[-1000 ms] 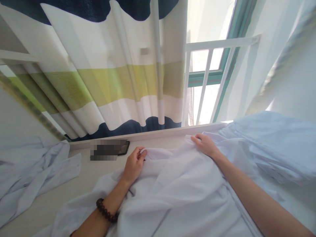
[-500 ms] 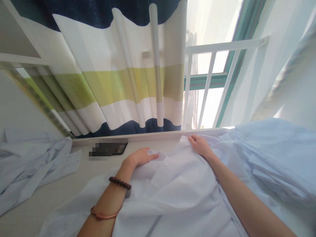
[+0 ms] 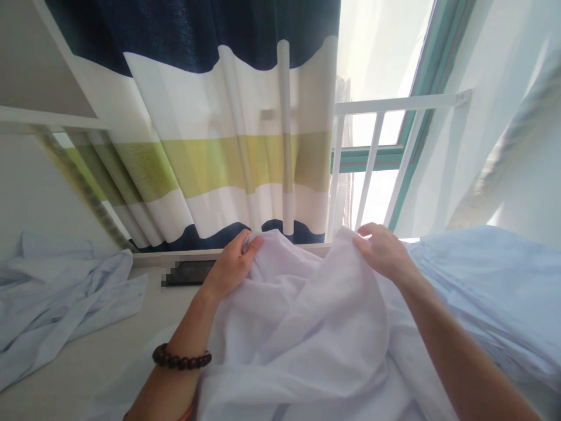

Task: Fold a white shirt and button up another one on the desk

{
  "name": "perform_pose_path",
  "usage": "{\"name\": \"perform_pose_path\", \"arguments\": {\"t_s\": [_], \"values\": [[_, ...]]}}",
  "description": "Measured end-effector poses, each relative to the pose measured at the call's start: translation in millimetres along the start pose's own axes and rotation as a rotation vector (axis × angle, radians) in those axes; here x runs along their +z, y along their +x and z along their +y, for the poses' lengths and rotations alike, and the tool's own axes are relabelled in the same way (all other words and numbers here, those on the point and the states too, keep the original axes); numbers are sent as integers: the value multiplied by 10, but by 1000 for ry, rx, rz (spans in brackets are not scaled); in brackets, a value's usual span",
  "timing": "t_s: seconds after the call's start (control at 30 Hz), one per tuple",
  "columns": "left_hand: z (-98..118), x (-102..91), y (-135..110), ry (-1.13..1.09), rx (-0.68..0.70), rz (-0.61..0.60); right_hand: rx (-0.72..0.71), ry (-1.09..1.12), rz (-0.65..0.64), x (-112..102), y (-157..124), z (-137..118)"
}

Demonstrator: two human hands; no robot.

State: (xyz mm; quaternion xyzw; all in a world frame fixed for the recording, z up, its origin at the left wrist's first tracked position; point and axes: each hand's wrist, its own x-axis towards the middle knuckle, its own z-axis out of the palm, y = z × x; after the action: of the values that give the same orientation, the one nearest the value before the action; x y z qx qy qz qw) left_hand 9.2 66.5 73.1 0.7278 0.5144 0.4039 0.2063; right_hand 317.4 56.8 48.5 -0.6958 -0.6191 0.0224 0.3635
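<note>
A white cloth garment (image 3: 302, 327) spreads in loose folds in front of me, its far edge lifted between my hands. My left hand (image 3: 234, 263) grips that edge at the left, thumb on top. At the right, my right hand (image 3: 379, 248) pinches another part of the edge between thumb and fingers. The cloth sags between the two grips, and its lower part runs out of view. What kind of garment it is, I cannot tell. A dark beaded bracelet (image 3: 181, 358) circles my left wrist.
Pale blue-white folded cloth (image 3: 495, 280) is heaped at the right, and a crumpled white garment (image 3: 65, 298) lies at the left. A dark flat device (image 3: 190, 273) rests near the back edge. Behind stand a white railing (image 3: 398, 105) and a striped curtain (image 3: 210, 164).
Both hands have risen, lifting the cloth's far edge off the surface. My left hand has moved left and up and now grips the edge; the gap between my hands has widened.
</note>
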Motion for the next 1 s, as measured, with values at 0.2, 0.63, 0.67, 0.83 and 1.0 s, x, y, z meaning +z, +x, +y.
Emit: {"name": "perform_pose_path", "arguments": {"t_s": [0.2, 0.63, 0.67, 0.83, 1.0], "values": [[286, 50, -99, -54, 45, 148, -279, 119, -564, 98, -380, -513], [-160, -199, -147, 126, -275, -385, -211, -204, -799, -6, -446, -384], [-200, -172, -151, 151, -298, -415, -209, -194, -797, 8, -461, -404], [-375, 46, -119, 188, -317, -406, -218, 232, -770, 209, -520, -524], [-234, -4, -150, 65, -254, -567, -304, 442, -893, 317, -507, -594]]}}
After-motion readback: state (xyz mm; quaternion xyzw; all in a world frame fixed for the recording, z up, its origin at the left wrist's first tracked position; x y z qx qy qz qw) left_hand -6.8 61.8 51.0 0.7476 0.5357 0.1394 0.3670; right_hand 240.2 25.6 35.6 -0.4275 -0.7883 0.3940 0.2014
